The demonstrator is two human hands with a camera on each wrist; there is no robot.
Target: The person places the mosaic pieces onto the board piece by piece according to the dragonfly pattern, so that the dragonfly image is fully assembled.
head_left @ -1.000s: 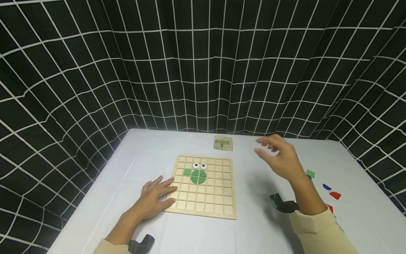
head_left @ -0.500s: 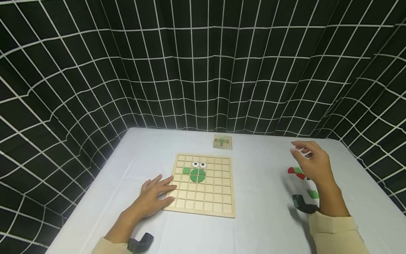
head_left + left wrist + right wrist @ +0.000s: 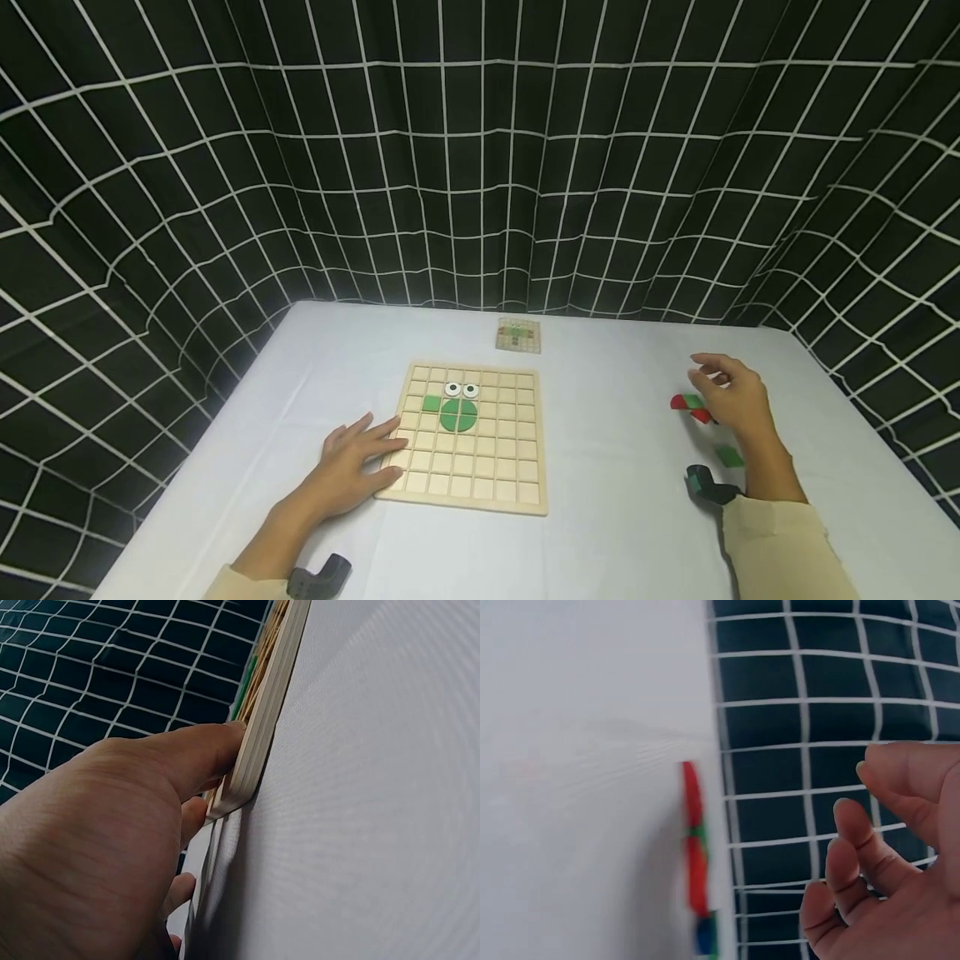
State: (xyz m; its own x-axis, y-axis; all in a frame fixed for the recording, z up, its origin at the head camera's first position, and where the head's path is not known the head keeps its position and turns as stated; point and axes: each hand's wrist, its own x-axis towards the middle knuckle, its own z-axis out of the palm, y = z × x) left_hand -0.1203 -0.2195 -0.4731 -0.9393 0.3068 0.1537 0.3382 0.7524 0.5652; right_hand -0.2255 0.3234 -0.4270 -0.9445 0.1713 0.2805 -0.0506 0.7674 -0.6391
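Across a white-covered desk, head view, a person's left hand is resting, fingers spread, on the left edge of a square pale wooden grid board, while the right hand is hovering near flat red and green pieces, fingers loosely bent. Left-wrist view: the thumb is touching the board's edge. Right-wrist view: fingertips are hanging parted, blurred pieces lying beyond.

A pale, square wooden grid board is being touched at its left edge by the left hand. A four-part green disc, a green square beside it and two eye discs above are being carried flat. Loose red pieces and a green piece are being overhung by the right hand.
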